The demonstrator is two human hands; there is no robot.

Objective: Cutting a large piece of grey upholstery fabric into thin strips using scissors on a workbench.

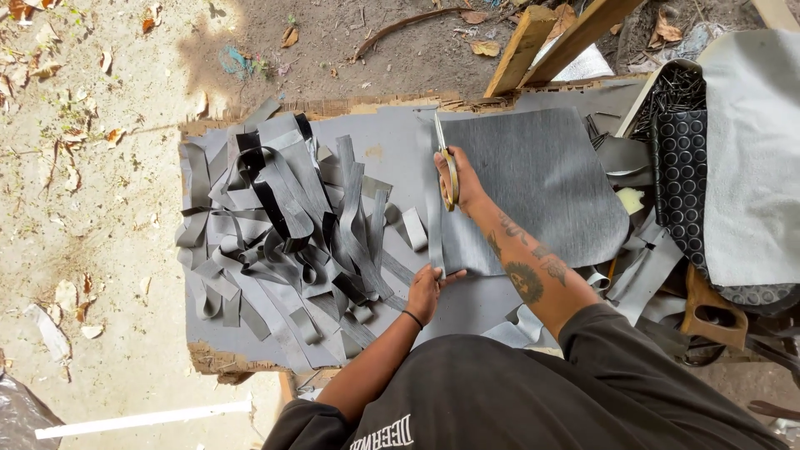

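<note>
Right hand (461,179) grips scissors (445,160) at twelve o'clock on the grey sheet (533,183), left hand (427,287) pinches the limp, light strip (434,225) at six, likely floppy, best held near the cut.

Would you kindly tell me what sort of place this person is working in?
Probably an informal outdoor workshop: bare dirt ground with dry leaves, a cardboard-edged worktable heaped with grey cut strips, and a handsaw.

Strip pile (283,242) left, bare board (392,146) ahead
</note>
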